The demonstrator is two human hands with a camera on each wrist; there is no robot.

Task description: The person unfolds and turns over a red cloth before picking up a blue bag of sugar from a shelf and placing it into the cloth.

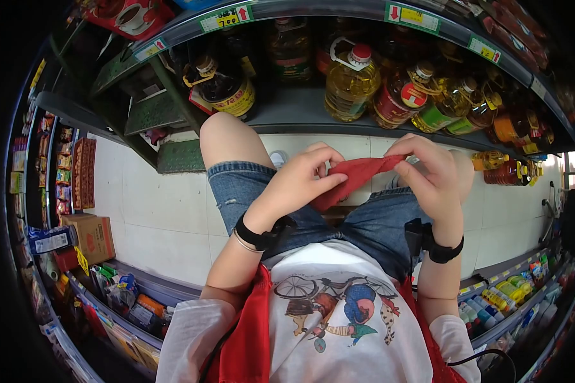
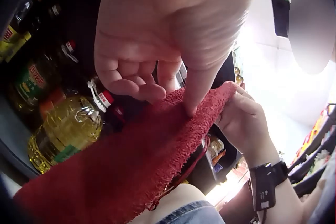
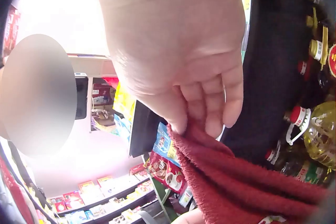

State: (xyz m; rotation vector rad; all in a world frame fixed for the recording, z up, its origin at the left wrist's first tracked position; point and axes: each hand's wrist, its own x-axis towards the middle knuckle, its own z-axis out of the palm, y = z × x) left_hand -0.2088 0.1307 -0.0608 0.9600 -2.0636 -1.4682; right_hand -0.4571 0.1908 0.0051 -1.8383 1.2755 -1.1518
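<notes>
A red terry cloth (image 1: 350,184) is stretched between the two hands, above the person's lap. The left hand (image 1: 303,177) pinches one end between thumb and fingers, and the cloth hangs down in a broad flap there. At the other end the right hand (image 1: 431,175) pinches a narrower, gathered part. In the left wrist view the cloth (image 2: 121,166) spreads wide below the left thumb. Seen from the right wrist, the cloth (image 3: 226,182) falls in long folds, with a small patterned patch at the lower edge.
Ahead, a low shelf (image 1: 287,115) holds several oil bottles, among them a clear yellow one with a red cap (image 1: 351,83). A green metal step frame (image 1: 179,156) stands to the left. Behind are a cardboard box (image 1: 91,237) and shelves of packaged goods.
</notes>
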